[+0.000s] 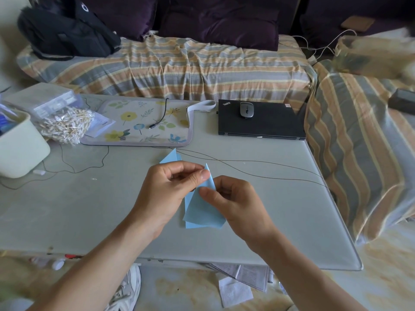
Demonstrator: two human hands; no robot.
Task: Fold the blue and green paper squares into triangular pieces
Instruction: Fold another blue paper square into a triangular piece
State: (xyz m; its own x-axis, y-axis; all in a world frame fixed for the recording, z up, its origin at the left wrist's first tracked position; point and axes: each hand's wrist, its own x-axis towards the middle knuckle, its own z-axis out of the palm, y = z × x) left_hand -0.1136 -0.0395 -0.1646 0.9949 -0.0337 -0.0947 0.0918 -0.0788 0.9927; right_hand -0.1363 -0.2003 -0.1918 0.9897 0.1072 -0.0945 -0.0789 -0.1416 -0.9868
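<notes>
While one folded blue piece already lies on the surface just above centre frame, both hands, left hand and right hand, pinch a second blue paper mid-fold at centre, and no green paper is in sight, so much seems left.

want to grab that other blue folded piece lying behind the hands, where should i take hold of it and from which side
Probably best by its far pointed tip. The folded blue piece lies on the table just beyond the left hand, whose knuckles cover its near edge. Its upper corner sticks out clear, so come from the far side and pinch that tip, avoiding the thin cable beside it.
</notes>
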